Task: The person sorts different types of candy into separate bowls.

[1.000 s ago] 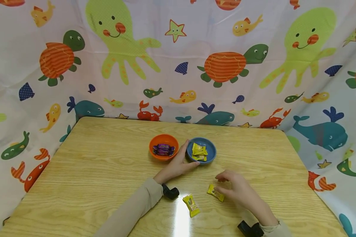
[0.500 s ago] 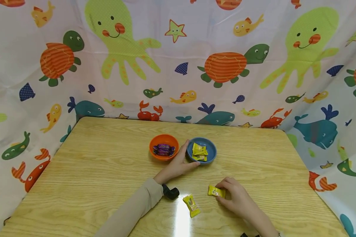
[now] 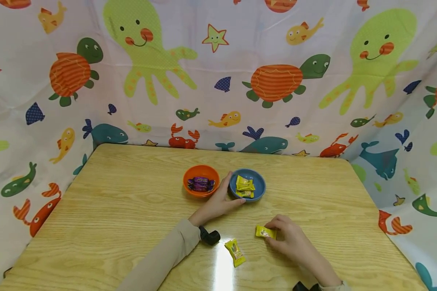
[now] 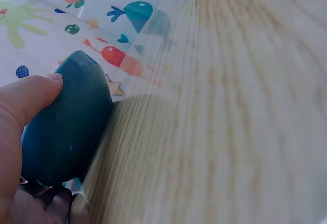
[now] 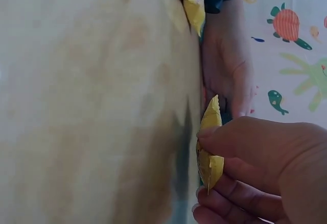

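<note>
A blue bowl holding yellow-wrapped candies stands on the table. My left hand grips the bowl's near left side; the left wrist view has the thumb on the bowl's outer wall and other fingers lower down. In front of me my right hand pinches a yellow-wrapped candy between thumb and fingers. The right wrist view shows this candy close to the tabletop. Another yellow candy lies nearer me, to the left of the right hand.
An orange bowl with purple-wrapped candies sits just left of my left hand. The wooden table is bordered by a curtain printed with sea animals. Black wrist devices are strapped to the arms.
My right hand has come down on the yellow candy and taken it between thumb and fingers, turning it slightly. The left hand and both bowls have stayed in place.
</note>
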{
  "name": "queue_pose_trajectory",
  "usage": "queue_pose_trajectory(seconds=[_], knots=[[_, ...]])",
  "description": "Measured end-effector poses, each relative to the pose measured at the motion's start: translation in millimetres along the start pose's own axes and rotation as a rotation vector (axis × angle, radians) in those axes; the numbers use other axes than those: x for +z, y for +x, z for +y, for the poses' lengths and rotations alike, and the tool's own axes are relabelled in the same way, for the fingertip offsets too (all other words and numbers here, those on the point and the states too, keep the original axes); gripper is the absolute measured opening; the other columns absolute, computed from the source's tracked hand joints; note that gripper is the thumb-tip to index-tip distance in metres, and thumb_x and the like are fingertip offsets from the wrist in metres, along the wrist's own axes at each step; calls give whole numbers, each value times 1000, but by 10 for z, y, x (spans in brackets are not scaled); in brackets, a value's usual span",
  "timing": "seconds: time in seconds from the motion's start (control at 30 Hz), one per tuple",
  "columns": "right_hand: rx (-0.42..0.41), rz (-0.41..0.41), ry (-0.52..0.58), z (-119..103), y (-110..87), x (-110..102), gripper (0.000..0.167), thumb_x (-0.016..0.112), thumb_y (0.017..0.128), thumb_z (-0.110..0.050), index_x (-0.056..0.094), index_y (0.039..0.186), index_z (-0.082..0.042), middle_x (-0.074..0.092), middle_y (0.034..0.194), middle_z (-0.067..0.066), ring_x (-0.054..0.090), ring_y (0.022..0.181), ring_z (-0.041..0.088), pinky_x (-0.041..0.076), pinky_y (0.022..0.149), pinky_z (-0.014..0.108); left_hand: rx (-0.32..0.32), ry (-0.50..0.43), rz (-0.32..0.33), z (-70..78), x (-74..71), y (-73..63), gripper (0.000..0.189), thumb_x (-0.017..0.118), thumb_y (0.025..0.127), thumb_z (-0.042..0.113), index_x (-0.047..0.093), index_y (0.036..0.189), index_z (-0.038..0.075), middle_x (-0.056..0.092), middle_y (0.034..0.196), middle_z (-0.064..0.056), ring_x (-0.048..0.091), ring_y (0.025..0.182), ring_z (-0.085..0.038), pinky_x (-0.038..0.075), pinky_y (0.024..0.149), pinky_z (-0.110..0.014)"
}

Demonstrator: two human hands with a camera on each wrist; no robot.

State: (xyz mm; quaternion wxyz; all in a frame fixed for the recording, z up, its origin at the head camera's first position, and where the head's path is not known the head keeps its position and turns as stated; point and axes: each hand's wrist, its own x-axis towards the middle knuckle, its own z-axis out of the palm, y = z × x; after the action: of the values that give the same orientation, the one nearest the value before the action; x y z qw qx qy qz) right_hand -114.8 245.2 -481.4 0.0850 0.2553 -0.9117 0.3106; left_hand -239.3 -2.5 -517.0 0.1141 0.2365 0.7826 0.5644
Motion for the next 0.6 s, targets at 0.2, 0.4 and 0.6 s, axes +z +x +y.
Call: queue_pose_trajectory(seconds=[0.2,0.4,0.6], knots=[[-25,17,3,-2,184,-111,27,84,73,2,74,96,-7,64,92,-2,61,82,13,55,70,31,-4,9,1,-4,4,15,106,72,89,46,0,161,16,3,166,-4,7,151,-22,15,120,-48],[-12,65,-9,17,457,-239,25,83,75,2,75,97,-7,64,92,-1,59,81,14,55,70,38,-1,25,2,-5,17,32,105,72,90,44,1,161,15,4,166,-5,8,151,-23,16,119,-48],[-14,58,-11,72,796,-249,25,82,80,-3,75,103,-3,64,93,4,59,84,22,54,73,47,2,26,6,-5,2,15,104,72,90,42,1,161,14,4,166,-7,8,151,-24,16,119,-49]])
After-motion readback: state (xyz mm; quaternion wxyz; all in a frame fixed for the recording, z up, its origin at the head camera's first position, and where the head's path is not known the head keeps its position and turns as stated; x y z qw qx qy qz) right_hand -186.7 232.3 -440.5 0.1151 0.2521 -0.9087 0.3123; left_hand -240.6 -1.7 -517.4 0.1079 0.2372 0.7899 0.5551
